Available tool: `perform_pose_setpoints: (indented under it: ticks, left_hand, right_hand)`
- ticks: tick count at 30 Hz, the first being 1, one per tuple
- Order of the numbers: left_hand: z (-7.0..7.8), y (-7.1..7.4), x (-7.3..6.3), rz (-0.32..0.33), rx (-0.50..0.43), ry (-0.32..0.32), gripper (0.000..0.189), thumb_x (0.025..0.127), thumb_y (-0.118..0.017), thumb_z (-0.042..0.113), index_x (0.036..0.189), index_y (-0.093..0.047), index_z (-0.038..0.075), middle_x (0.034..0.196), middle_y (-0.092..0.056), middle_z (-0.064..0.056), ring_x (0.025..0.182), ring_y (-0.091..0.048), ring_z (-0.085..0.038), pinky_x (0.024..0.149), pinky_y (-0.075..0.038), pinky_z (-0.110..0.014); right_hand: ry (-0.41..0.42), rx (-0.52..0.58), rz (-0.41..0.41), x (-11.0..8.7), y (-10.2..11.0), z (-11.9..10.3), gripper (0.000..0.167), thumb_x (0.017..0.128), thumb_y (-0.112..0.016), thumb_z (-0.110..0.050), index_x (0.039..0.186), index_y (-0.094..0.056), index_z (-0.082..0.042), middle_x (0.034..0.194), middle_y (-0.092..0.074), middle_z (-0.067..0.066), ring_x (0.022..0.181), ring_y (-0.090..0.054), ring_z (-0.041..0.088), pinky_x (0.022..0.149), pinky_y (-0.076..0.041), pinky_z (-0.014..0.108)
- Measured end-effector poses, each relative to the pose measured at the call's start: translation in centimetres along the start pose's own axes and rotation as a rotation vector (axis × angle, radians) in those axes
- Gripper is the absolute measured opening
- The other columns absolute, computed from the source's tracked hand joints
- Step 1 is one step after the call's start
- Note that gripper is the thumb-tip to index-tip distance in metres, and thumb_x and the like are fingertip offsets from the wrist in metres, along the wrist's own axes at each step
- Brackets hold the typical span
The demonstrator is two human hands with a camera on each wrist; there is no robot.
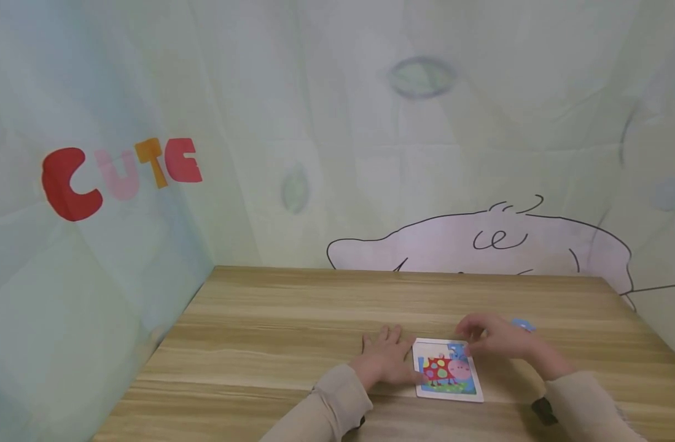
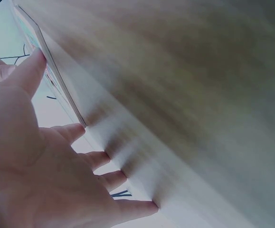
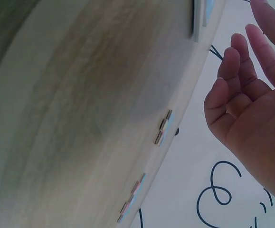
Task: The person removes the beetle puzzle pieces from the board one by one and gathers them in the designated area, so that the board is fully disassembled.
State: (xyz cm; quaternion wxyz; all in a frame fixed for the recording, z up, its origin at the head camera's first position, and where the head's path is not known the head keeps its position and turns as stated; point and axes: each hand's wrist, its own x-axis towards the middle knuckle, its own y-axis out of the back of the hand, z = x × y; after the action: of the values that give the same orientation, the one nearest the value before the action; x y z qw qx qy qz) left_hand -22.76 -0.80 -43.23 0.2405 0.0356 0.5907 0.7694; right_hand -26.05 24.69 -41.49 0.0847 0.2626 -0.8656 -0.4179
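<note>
A white-framed jigsaw puzzle lies flat on the table, showing a red spotted bug with a pink face on green and blue. A pale bare patch shows at its upper left. My left hand rests spread at the puzzle's left side, its thumb over the frame and its other fingertips down on the wood. Over the upper right corner hovers my right hand, fingers loosely bent. In the right wrist view that hand holds nothing visible and is raised off the table.
Beyond my right hand lies a blue puzzle piece, partly hidden. The right wrist view shows two loose pieces on the wood, a nearer piece and another piece. A small dark object sits by the right sleeve. Printed cloth hangs behind the table.
</note>
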Motion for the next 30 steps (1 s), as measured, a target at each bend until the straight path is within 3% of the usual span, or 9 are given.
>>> perform_pose_setpoints:
  ticks: [10, 30]
  left_hand:
    - [0.0, 0.2, -0.1, -0.002, 0.006, -0.003, 0.085, 0.08, -0.061, 0.068, 0.148, -0.039, 0.022, 0.158, -0.025, -0.01, 0.145, -0.019, -0.037, 0.109, -0.016, -0.067]
    - [0.2, 0.1, -0.1, 0.002, 0.025, 0.002, 0.085, 0.08, -0.061, 0.068, 0.148, -0.04, 0.022, 0.158, -0.026, -0.009, 0.145, -0.021, -0.036, 0.11, -0.016, -0.067]
  right_hand:
    - [-0.075, -0.004, -0.07, 0.5, -0.8, 0.1, 0.042, 0.073, -0.083, -0.023, 0.107, -0.064, -0.008, 0.095, -0.059, 0.0, 0.085, -0.05, 0.019, 0.073, -0.045, 0.032]
    - [-0.103, -0.061, -0.056, 0.6, -1.3, -0.4, 0.036, 0.071, -0.083, -0.012, 0.101, -0.063, -0.005, 0.091, -0.058, 0.001, 0.083, -0.051, 0.018, 0.074, -0.047, 0.033]
